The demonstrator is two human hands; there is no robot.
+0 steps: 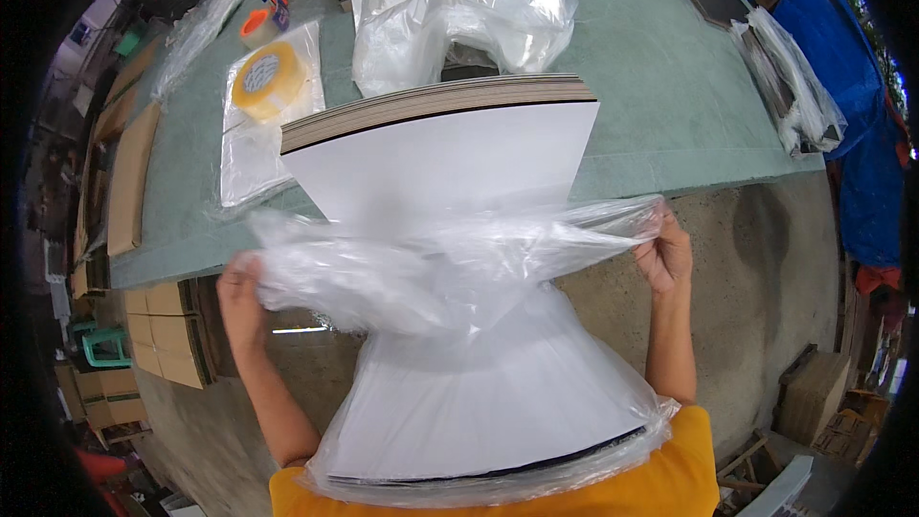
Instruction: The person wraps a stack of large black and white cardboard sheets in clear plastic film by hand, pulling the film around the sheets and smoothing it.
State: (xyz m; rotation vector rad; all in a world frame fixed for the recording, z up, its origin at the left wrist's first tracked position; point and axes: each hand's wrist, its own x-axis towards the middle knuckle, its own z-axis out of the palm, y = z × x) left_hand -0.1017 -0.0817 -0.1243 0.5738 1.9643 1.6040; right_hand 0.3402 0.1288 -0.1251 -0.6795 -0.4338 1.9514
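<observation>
A thick stack of white boards (450, 163) leans from the green table's edge toward my chest, its lower half inside a clear plastic bag (459, 268). My left hand (239, 302) grips the bunched bag mouth on the left side. My right hand (665, 254) pinches the bag's edge on the right. The plastic is gathered across the middle of the stack, with the bare upper part of the boards showing above it.
On the green table (661, 105) lie a heap of clear bags (459, 10), a yellow tape roll (270, 81) on a bagged sheet, an orange tape roll (257, 27), and bagged dark boards (790, 86) at right. Cardboard boxes (168, 335) stand below left on the concrete floor.
</observation>
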